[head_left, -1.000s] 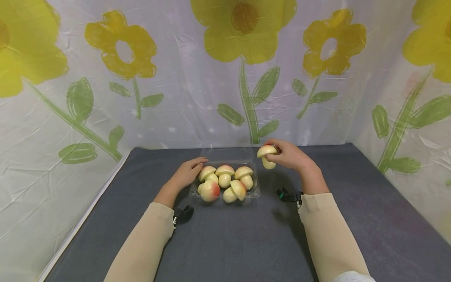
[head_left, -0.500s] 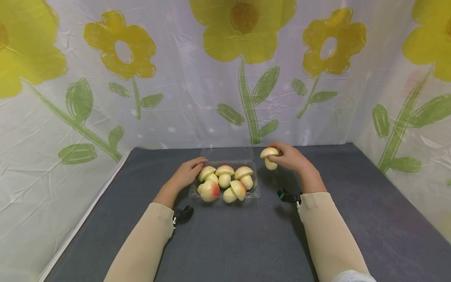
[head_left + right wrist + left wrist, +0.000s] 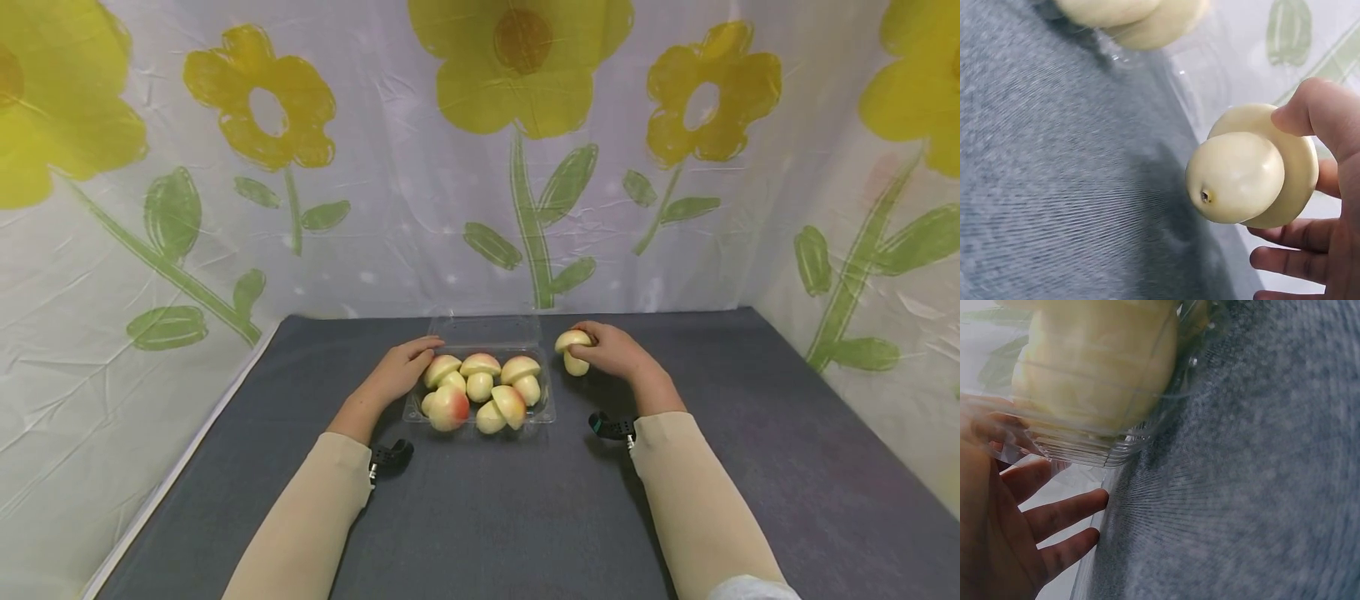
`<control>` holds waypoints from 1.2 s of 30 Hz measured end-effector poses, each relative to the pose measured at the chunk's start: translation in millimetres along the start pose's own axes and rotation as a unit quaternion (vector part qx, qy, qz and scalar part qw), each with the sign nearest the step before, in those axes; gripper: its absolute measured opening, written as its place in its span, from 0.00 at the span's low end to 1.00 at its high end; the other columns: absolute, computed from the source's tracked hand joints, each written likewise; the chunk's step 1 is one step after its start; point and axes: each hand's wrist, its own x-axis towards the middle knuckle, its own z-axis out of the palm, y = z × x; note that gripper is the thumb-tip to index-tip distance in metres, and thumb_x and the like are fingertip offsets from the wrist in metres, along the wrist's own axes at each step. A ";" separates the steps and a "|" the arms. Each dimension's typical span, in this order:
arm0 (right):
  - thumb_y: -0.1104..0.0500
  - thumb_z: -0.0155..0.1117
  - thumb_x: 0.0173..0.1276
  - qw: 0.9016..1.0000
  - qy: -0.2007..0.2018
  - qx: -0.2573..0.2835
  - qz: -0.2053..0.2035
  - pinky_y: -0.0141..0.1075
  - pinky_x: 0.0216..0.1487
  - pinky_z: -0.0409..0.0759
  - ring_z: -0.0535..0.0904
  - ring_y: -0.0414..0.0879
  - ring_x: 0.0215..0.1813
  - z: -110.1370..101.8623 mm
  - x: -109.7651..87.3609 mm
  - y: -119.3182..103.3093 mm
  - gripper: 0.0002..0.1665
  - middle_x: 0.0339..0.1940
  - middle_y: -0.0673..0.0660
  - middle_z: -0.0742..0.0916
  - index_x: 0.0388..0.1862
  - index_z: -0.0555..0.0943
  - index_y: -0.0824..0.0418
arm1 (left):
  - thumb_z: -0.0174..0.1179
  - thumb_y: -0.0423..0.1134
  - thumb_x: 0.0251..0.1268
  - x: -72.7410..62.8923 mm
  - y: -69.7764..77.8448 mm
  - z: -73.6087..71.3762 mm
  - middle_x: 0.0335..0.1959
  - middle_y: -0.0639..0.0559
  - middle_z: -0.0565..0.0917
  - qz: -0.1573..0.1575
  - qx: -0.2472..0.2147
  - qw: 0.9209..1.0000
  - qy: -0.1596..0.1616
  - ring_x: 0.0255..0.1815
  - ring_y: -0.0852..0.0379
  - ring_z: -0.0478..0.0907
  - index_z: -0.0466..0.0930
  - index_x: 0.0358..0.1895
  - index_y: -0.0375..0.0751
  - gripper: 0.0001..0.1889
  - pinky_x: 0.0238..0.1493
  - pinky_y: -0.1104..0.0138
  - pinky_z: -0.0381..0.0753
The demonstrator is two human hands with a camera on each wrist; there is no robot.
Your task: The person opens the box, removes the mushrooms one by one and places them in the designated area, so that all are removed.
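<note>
A clear plastic clamshell box [image 3: 547,415] lies with its lid raised at the back. Inside are several toy mushrooms [image 3: 478,385], cream with reddish caps. My left hand [image 3: 392,371] touches the box's left side; in the left wrist view its fingers [image 3: 1066,515] are stretched out beside the plastic wall. To the right of the box, my right hand [image 3: 618,354] pinches one toy mushroom [image 3: 576,365] by its cap, stem downward. The right wrist view shows the thumb on the cap of this mushroom [image 3: 1235,178] and a small hole in the stem end.
A dark grey cloth [image 3: 480,517] covers the table. A white curtain [image 3: 360,250] printed with yellow flowers hangs behind and at both sides. The box's upright lid [image 3: 483,327] stands close to the rear edge. Black straps [image 3: 390,454] sit on both wrists.
My right hand has moved down towards the table with the toy mushroom, after a small shift to the right. The left hand and the box have stayed in place.
</note>
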 end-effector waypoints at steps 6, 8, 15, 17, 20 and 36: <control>0.48 0.57 0.81 1.000 -0.003 -0.029 -0.008 0.57 0.55 0.76 0.79 0.59 0.53 9.5 4.8 4.0 0.33 0.60 0.66 0.82 0.74 0.71 0.66 | 0.42 0.45 0.87 -0.4 0.5 0.5 0.79 0.47 0.66 -0.004 0.001 1.000 0.000 0.79 0.40 0.58 0.72 0.75 0.43 0.23 0.75 0.41 0.61; 0.48 0.57 0.81 0.999 0.000 -0.035 -0.011 0.58 0.56 0.76 0.79 0.59 0.54 11.4 5.9 3.6 0.32 0.59 0.66 0.83 0.74 0.71 0.66 | 0.42 0.45 0.87 -0.6 1.6 0.2 0.79 0.47 0.66 -0.004 0.003 1.000 0.001 0.79 0.40 0.58 0.72 0.75 0.43 0.23 0.75 0.41 0.61; 0.50 0.58 0.80 0.999 0.002 -0.042 -0.012 0.55 0.50 0.76 0.78 0.57 0.47 14.8 6.4 -2.5 0.31 0.52 0.64 0.84 0.72 0.72 0.68 | 0.42 0.43 0.86 -1.2 2.5 0.0 0.78 0.46 0.66 -0.002 0.005 1.000 0.001 0.79 0.40 0.58 0.72 0.75 0.43 0.23 0.74 0.41 0.61; 0.50 0.58 0.80 0.999 0.000 -0.041 -0.012 0.54 0.49 0.75 0.78 0.56 0.46 15.2 6.3 -4.1 0.31 0.51 0.64 0.84 0.72 0.71 0.68 | 0.42 0.43 0.86 -1.5 2.8 -0.1 0.78 0.46 0.66 -0.003 0.004 1.000 0.001 0.79 0.40 0.58 0.72 0.75 0.43 0.23 0.74 0.41 0.61; 0.51 0.58 0.81 0.999 -0.002 -0.041 -0.013 0.54 0.49 0.76 0.78 0.56 0.47 15.3 6.2 -5.6 0.31 0.52 0.64 0.84 0.73 0.71 0.68 | 0.42 0.43 0.86 -1.8 3.3 -0.5 0.78 0.47 0.66 -0.004 0.003 1.000 0.001 0.79 0.41 0.58 0.72 0.75 0.43 0.23 0.75 0.41 0.61; 0.48 0.58 0.80 0.999 -0.013 -0.035 -0.014 0.55 0.53 0.77 0.79 0.60 0.55 10.7 7.1 -6.7 0.39 0.60 0.69 0.80 0.78 0.63 0.71 | 0.42 0.45 0.86 -1.6 2.6 -1.0 0.78 0.46 0.66 -0.001 -0.002 1.000 -0.001 0.80 0.40 0.58 0.72 0.75 0.43 0.23 0.75 0.41 0.61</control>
